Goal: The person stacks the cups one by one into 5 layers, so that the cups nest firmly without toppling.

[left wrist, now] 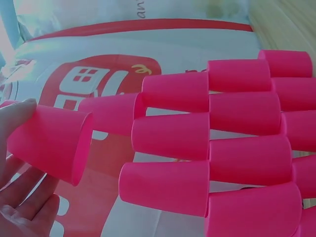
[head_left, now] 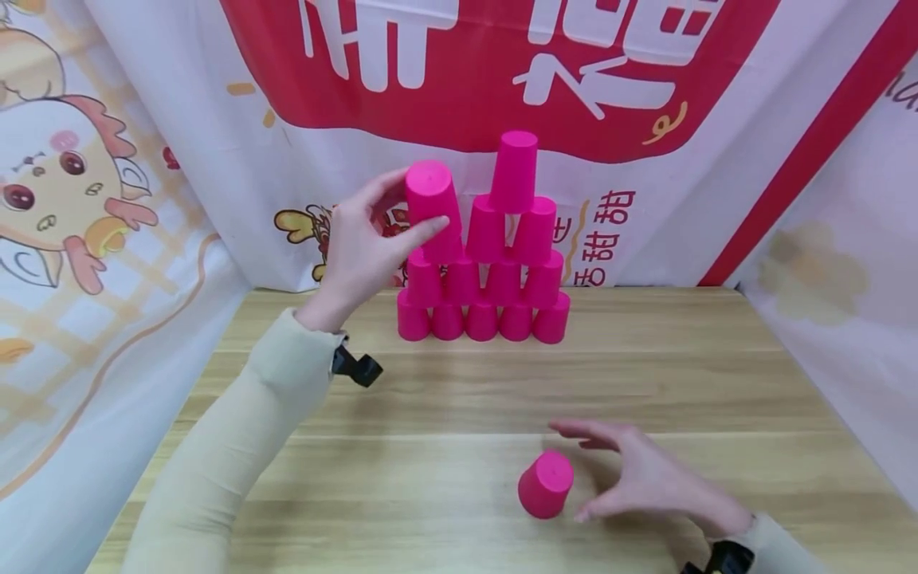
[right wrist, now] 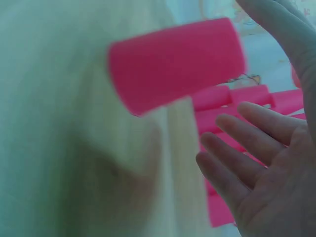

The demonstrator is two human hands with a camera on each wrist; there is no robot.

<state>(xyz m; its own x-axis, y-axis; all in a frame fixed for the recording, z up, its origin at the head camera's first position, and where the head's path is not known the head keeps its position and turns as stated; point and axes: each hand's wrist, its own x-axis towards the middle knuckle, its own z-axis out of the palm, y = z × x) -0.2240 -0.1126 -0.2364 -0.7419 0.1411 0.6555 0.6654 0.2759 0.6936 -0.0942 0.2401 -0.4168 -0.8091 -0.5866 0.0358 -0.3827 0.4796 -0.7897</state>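
Note:
Bright pink cups stand mouth-down in a stepped stack [head_left: 504, 283], with one cup [head_left: 515, 171] on top. My left hand [head_left: 362, 251] grips another pink cup [head_left: 430, 195] between thumb and fingers, at the upper left of the stack. In the left wrist view this held cup [left wrist: 49, 140] is apart from the stacked cups, its rim facing them. Part of the stack is hidden behind it in the head view. My right hand [head_left: 641, 478], fingers spread, is just right of a loose pink cup [head_left: 547, 484] on the table, not gripping it.
The wooden table [head_left: 430, 406] meets a white cloth backdrop with a red print [head_left: 466, 104] close behind the stack. Printed cloth walls rise at the left [head_left: 165, 263] and right [head_left: 846, 263].

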